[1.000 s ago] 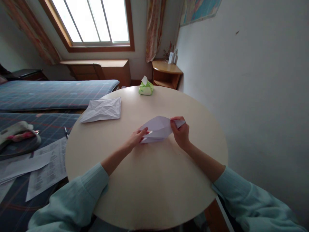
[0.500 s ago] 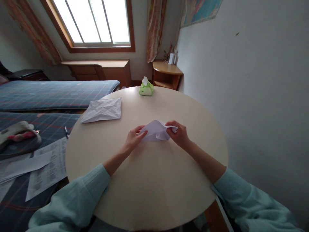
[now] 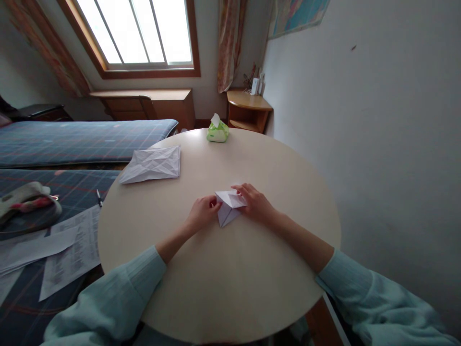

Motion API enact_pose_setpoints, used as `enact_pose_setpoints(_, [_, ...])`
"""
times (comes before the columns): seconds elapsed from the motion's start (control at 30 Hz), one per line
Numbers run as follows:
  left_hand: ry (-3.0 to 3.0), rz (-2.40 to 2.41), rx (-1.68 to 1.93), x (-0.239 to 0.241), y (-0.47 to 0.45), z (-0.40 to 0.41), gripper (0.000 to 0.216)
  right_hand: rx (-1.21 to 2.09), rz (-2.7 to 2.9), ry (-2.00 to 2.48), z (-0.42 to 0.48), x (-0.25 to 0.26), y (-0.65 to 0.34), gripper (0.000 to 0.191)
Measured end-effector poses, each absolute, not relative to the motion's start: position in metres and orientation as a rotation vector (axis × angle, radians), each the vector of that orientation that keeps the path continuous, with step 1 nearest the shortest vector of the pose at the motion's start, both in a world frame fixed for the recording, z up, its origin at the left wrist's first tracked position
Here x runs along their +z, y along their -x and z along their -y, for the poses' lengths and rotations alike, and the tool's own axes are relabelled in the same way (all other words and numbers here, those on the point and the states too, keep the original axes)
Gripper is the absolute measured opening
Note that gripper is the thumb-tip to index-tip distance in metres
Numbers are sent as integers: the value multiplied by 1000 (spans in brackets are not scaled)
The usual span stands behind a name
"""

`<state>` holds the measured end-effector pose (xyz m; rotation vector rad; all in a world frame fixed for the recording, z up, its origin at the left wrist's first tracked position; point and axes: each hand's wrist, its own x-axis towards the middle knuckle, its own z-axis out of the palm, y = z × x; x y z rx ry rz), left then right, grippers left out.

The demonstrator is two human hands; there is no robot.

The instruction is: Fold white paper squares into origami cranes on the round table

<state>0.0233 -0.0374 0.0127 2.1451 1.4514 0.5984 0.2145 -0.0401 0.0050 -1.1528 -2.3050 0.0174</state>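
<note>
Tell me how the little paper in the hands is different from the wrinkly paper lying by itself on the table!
The folded paper looks smaller; the creased paper looks bigger. The left hand and right hand are on the folded paper; neither touches the creased paper. The folded paper shows a few clean folds; the creased paper has many crossing creases. Both are white.

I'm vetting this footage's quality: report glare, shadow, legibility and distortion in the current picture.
Head view throughout: window blown out to white; faint shadow on the round table near the folded paper; printed sheet too soft to read; window frame leaning, likely lens distortion.
</note>
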Motion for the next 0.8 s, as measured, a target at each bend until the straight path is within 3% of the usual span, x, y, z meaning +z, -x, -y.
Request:
enact_pose_setpoints(0.17, [-2204,-1585,576,9,-21,35,23,137,2206,1198,29,-11,-218,46])
enact_pose_setpoints(0.33, [-2131,-1075,451,22,-14,34,36,335,2147,1181,20,-13,-225,45])
enact_pose_setpoints(0.5, [-2601,-809,591,38,-5,38,16,656,2122,1062,17,-7,-234,53])
enact_pose_setpoints(0.6, [-2906,-734,513,39,-4,41,33,778,2138,1010,16,-7,-238,52])
enact_pose_setpoints(0.7, [-3109,-765,462,38,-6,41,42,790,2183,956,14,-9,-239,48])
enact_pose_setpoints(0.8, [-3221,-727,458,37,-9,40,35,670,2262,863,12,-11,-237,51])
